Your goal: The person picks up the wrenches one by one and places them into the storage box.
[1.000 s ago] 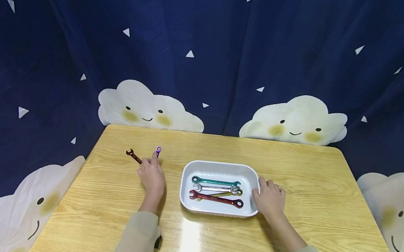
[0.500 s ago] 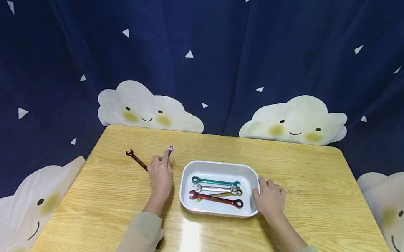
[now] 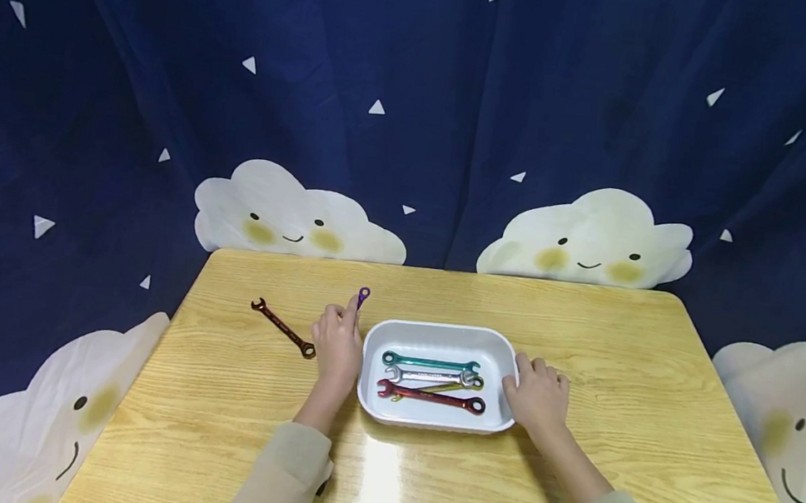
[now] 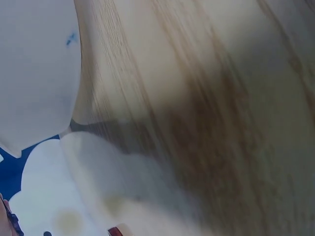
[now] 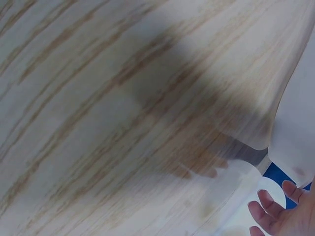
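Pinched in my left hand (image 3: 340, 348), just left of the white plastic bin (image 3: 435, 423), is a purple combination wrench (image 3: 363, 296); its ring end points up and away past the fingers. The left wrist view catches only a sliver of that hand (image 4: 4, 222) at the lower left corner. My right hand (image 3: 542, 396) holds the bin's right rim, thumb over the edge and fingers outside. Inside the bin lie a teal wrench (image 3: 430, 364), a silver wrench (image 3: 425, 378), a red wrench (image 3: 430, 397) and, partly covered, a yellow wrench (image 3: 447, 388).
A dark red-brown wrench (image 3: 283, 327) lies slanted on the wooden table (image 3: 659, 375), left of my left hand. Behind the table's far edge hangs a dark blue curtain (image 3: 434, 121) with clouds printed on it.
My left hand has moved right with the purple wrench, from beside the dark red-brown wrench to the bin's left side. The dark wrench's ring end is uncovered. My right hand has stayed put.
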`<control>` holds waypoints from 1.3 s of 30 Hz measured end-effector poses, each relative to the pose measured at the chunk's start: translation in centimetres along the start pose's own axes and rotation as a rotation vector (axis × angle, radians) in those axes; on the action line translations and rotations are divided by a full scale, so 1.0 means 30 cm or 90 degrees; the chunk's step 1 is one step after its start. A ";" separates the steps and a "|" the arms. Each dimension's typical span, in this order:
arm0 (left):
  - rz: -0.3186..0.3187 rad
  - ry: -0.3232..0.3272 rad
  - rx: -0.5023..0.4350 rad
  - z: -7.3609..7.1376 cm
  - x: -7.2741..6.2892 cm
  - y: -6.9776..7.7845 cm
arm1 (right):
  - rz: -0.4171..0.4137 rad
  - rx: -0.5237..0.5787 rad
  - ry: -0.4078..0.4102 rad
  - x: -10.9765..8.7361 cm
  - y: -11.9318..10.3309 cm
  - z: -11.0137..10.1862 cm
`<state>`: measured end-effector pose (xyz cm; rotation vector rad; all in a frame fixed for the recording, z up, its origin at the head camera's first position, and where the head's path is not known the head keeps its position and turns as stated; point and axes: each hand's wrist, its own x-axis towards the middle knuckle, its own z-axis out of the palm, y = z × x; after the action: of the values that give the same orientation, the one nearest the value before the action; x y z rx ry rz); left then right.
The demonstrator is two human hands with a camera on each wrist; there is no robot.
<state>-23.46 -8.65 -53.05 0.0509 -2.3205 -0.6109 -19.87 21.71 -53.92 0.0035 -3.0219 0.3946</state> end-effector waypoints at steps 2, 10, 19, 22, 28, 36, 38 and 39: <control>0.012 -0.002 0.004 0.001 -0.001 0.008 | 0.001 0.001 0.000 0.001 0.001 0.001; 0.053 -0.016 0.004 -0.003 0.001 0.046 | 0.005 0.006 -0.008 0.006 0.001 -0.001; 0.102 -0.048 -0.011 -0.008 -0.020 0.091 | 0.005 0.010 -0.006 0.008 0.000 0.002; 0.125 -0.054 -0.006 -0.004 -0.026 0.103 | 0.004 0.011 -0.005 0.008 0.001 0.003; 0.166 -0.061 0.000 0.004 -0.040 0.131 | 0.002 0.010 -0.005 0.007 0.001 0.001; 0.233 -0.070 -0.010 0.016 -0.069 0.159 | 0.001 0.005 -0.002 0.004 0.003 0.004; 0.251 -0.070 -0.014 0.020 -0.076 0.163 | 0.001 0.006 -0.001 0.003 0.003 0.004; 0.259 -0.072 -0.017 0.021 -0.078 0.165 | 0.001 0.006 -0.002 0.002 0.003 0.004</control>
<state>-21.47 -3.50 -52.77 -0.4682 -2.3350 -0.4449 -19.94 21.77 -54.06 0.0026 -3.0226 0.4098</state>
